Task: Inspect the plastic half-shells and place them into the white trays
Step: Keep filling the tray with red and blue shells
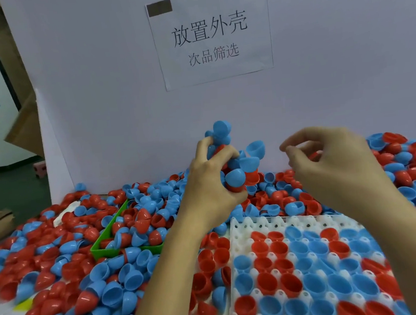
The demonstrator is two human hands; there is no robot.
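The left hand (pixel 214 179) holds a crowded cluster of shells (pixel 230 160), blue and red, raised above the loose pile (pixel 89 260) that covers the table; one blue shell (pixel 221 128) sits at the very top of the cluster, and others stick out to the right past the fingers. The right hand (pixel 329 161) is just beside it, fingers curled; a small patch of red shows between thumb and fingers, probably a red shell (pixel 314 155) held in a pinch, though most of it is hidden. The tray (pixel 256 222) lies at the near right of the table, most of its pockets already filled with red and blue shells set open side up; some pockets along its far edge are bare. A green bin (pixel 103 241) with more shells stands left of the tray. Risk: the left hand carries more than it can enclose, so the top shell is likely to fall into the pile or onto the filled tray and unseat seated shells. Risk: nested shells in the cluster may pass uninspected. Risk: the pile crowds the tray's far edge, so unchecked shells may roll in. The paper sign (pixel 210 34) on the white board (pixel 94 92) behind reads "放置外壳" in large characters and "次品筛选" beneath. A poster at far left is too blurred to read.
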